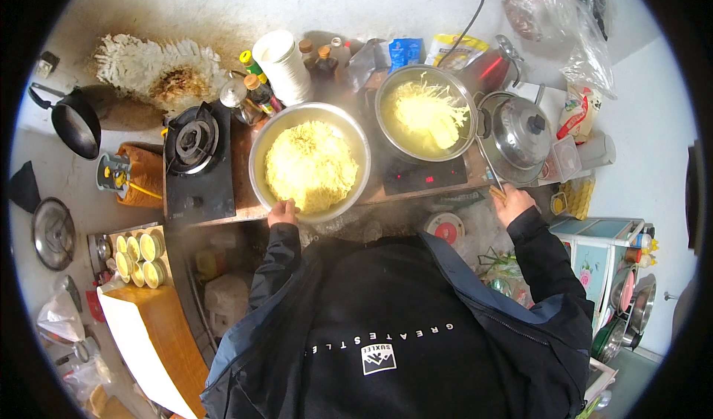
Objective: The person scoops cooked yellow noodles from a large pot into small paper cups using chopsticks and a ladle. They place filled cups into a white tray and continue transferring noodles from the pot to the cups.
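My left hand (284,213) grips the near rim of a wide metal basin (365,162), which holds a heap of yellow noodles (312,165). In my right hand (512,203) are a pair of wooden chopsticks (497,194) and the handle of a metal strainer (489,160). The handle runs up to the right edge of a round pot (384,135) on a black induction cooker (401,179) with a lit red display. Pale noodles (426,112) lie in a mound in this pot. Whether the strainer's bowl lies under them, I cannot tell.
A black gas stove (200,196) stands at the left. Behind the basin are sauce bottles (259,90) and a stack of white bowls (281,65). A lidded metal pot (521,132) and a red kettle (487,68) stand at the right. Several filled cups (150,246) sit at lower left.
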`<action>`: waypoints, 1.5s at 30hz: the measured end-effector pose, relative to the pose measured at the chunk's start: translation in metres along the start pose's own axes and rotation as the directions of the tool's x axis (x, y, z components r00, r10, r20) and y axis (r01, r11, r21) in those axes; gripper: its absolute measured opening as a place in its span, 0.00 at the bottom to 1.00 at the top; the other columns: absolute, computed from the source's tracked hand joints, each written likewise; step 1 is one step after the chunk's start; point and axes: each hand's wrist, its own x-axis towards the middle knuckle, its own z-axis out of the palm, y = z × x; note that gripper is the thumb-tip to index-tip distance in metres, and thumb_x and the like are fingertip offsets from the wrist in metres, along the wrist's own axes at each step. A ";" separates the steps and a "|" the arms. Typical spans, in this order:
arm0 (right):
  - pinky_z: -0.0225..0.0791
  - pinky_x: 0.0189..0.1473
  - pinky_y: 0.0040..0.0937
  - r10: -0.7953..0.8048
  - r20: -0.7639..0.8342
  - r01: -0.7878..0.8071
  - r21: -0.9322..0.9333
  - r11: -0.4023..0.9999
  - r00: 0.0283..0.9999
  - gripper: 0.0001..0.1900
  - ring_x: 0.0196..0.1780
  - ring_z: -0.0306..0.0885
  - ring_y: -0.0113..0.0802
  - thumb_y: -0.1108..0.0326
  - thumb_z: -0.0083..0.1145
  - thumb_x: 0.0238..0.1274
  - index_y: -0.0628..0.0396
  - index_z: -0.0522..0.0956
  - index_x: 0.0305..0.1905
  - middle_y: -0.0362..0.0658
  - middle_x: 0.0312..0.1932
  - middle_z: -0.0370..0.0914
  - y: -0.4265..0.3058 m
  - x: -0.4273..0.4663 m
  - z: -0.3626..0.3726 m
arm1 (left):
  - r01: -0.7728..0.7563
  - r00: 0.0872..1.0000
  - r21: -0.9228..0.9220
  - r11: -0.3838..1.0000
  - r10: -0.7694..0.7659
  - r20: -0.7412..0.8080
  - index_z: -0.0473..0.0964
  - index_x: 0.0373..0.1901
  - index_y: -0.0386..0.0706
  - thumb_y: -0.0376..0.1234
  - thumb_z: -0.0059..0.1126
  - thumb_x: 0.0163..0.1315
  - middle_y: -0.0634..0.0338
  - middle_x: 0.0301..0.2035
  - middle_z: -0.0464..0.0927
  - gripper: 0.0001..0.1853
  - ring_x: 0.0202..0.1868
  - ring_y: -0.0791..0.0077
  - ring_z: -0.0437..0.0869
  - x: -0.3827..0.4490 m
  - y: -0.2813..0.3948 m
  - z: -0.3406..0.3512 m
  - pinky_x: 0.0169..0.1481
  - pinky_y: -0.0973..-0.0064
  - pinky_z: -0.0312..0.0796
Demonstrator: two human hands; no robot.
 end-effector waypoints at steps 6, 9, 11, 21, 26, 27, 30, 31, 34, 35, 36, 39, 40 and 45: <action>0.70 0.35 0.46 -0.130 0.151 0.152 -0.142 0.978 0.980 0.12 0.32 0.77 0.53 0.59 0.54 0.51 0.59 0.75 0.31 0.54 0.23 0.77 -0.015 0.009 -0.014 | -0.011 0.999 -0.036 0.999 0.010 -0.037 0.76 0.32 0.34 0.39 0.55 0.57 0.57 0.22 0.80 0.15 0.16 0.78 0.73 0.002 -0.020 -0.003 0.22 0.79 0.66; 0.71 0.38 0.44 -0.120 0.318 0.207 -0.257 0.944 0.940 0.13 0.33 0.78 0.51 0.58 0.53 0.52 0.59 0.78 0.32 0.54 0.24 0.78 -0.030 0.027 -0.013 | 0.030 0.999 -0.067 0.997 -0.032 -0.023 0.76 0.30 0.34 0.39 0.55 0.57 0.57 0.21 0.79 0.15 0.16 0.79 0.72 0.005 -0.027 -0.001 0.22 0.79 0.66; 0.71 0.39 0.43 -0.109 0.359 0.228 -0.308 0.924 0.927 0.14 0.35 0.79 0.50 0.58 0.53 0.51 0.59 0.80 0.32 0.55 0.26 0.78 -0.038 0.040 -0.017 | 0.033 0.999 -0.050 0.998 -0.034 -0.015 0.75 0.29 0.34 0.39 0.56 0.57 0.57 0.20 0.79 0.14 0.15 0.79 0.72 0.006 -0.029 -0.001 0.21 0.79 0.66; 0.72 0.27 0.37 -0.376 0.142 0.375 -0.639 0.672 0.916 0.07 0.25 0.80 0.43 0.66 0.44 0.57 0.58 0.71 0.34 0.49 0.20 0.78 0.007 0.107 -0.046 | 0.113 0.992 -0.152 0.982 -0.121 -0.040 0.74 0.32 0.31 0.36 0.55 0.59 0.57 0.20 0.78 0.14 0.18 0.76 0.75 -0.018 -0.021 -0.015 0.21 0.79 0.67; 0.71 0.26 0.38 -0.406 0.254 0.474 -0.581 0.661 0.878 0.09 0.22 0.78 0.43 0.63 0.49 0.56 0.58 0.73 0.29 0.52 0.19 0.77 0.020 0.143 -0.017 | 0.055 0.997 -0.072 0.996 -0.059 -0.057 0.74 0.31 0.31 0.36 0.55 0.59 0.58 0.21 0.78 0.14 0.18 0.77 0.75 -0.016 -0.021 -0.018 0.21 0.80 0.66; 0.71 0.25 0.38 -0.357 0.382 0.519 -0.538 0.665 0.853 0.10 0.22 0.78 0.42 0.62 0.50 0.56 0.58 0.73 0.28 0.51 0.19 0.77 0.021 0.143 -0.015 | 0.067 0.996 -0.093 0.993 -0.071 -0.045 0.74 0.31 0.31 0.36 0.55 0.59 0.58 0.21 0.78 0.14 0.18 0.77 0.75 -0.016 -0.023 -0.019 0.21 0.80 0.66; 0.67 0.19 0.35 -0.039 0.577 0.118 -0.100 0.988 0.816 0.14 0.16 0.73 0.38 0.59 0.53 0.57 0.59 0.72 0.26 0.48 0.15 0.74 0.023 0.129 -0.017 | 0.065 0.996 -0.102 0.993 -0.070 -0.050 0.75 0.30 0.31 0.36 0.54 0.59 0.58 0.20 0.78 0.13 0.19 0.78 0.75 -0.017 -0.034 -0.021 0.22 0.80 0.65; 0.66 0.18 0.34 -0.059 0.640 -0.019 0.114 0.993 0.766 0.15 0.14 0.71 0.36 0.58 0.53 0.58 0.59 0.72 0.25 0.47 0.14 0.72 0.022 0.122 -0.016 | 0.062 0.997 -0.126 0.990 -0.067 -0.036 0.75 0.29 0.31 0.36 0.54 0.59 0.58 0.20 0.78 0.13 0.20 0.78 0.75 -0.018 -0.038 -0.020 0.24 0.81 0.66; 0.57 0.11 0.29 -0.154 0.712 -0.398 0.543 0.740 0.685 0.17 0.10 0.62 0.30 0.55 0.54 0.58 0.58 0.69 0.26 0.41 0.09 0.63 0.017 0.096 -0.001 | 0.055 0.997 -0.110 0.992 -0.061 -0.046 0.75 0.29 0.31 0.36 0.55 0.58 0.57 0.21 0.79 0.13 0.20 0.77 0.75 -0.018 -0.049 -0.018 0.24 0.80 0.66; 0.56 0.11 0.28 -0.191 0.712 -0.472 0.617 0.630 0.676 0.17 0.10 0.61 0.29 0.55 0.54 0.58 0.58 0.68 0.26 0.40 0.10 0.63 0.015 0.088 0.008 | 0.011 0.999 -0.162 0.987 -0.020 -0.051 0.74 0.23 0.35 0.36 0.56 0.58 0.59 0.19 0.78 0.13 0.16 0.79 0.72 -0.017 -0.052 -0.016 0.22 0.80 0.65; 0.56 0.11 0.28 -0.237 0.713 -0.543 0.671 0.506 0.660 0.17 0.10 0.61 0.29 0.55 0.54 0.58 0.57 0.68 0.26 0.40 0.10 0.63 0.013 0.080 0.019 | -0.001 0.998 -0.108 0.994 -0.005 -0.061 0.74 0.25 0.34 0.37 0.56 0.58 0.59 0.20 0.78 0.13 0.18 0.78 0.73 -0.015 -0.053 -0.016 0.23 0.79 0.66; 0.56 0.11 0.27 -0.205 0.647 -0.565 0.750 0.345 0.734 0.16 0.10 0.61 0.28 0.54 0.52 0.59 0.56 0.68 0.27 0.39 0.10 0.63 0.009 0.051 0.049 | 0.020 0.999 -0.006 1.000 -0.020 -0.041 0.75 0.30 0.31 0.38 0.55 0.58 0.57 0.20 0.79 0.15 0.20 0.76 0.76 -0.009 -0.053 -0.018 0.26 0.79 0.68; 0.56 0.11 0.27 -0.129 0.639 -0.578 0.750 0.322 0.758 0.16 0.11 0.61 0.28 0.55 0.52 0.60 0.56 0.68 0.27 0.40 0.10 0.63 0.007 0.041 0.057 | 0.034 0.998 0.012 0.999 -0.033 -0.045 0.75 0.31 0.31 0.38 0.55 0.58 0.57 0.20 0.79 0.15 0.20 0.77 0.76 -0.007 -0.052 -0.018 0.26 0.79 0.69; 0.57 0.11 0.27 -0.024 0.483 -0.429 0.800 0.420 0.875 0.15 0.11 0.62 0.27 0.57 0.52 0.61 0.57 0.68 0.29 0.39 0.11 0.65 0.009 0.012 0.054 | 0.055 0.998 -0.028 0.998 -0.055 -0.030 0.75 0.31 0.31 0.39 0.55 0.58 0.57 0.20 0.79 0.16 0.19 0.77 0.76 -0.005 -0.039 -0.013 0.25 0.79 0.69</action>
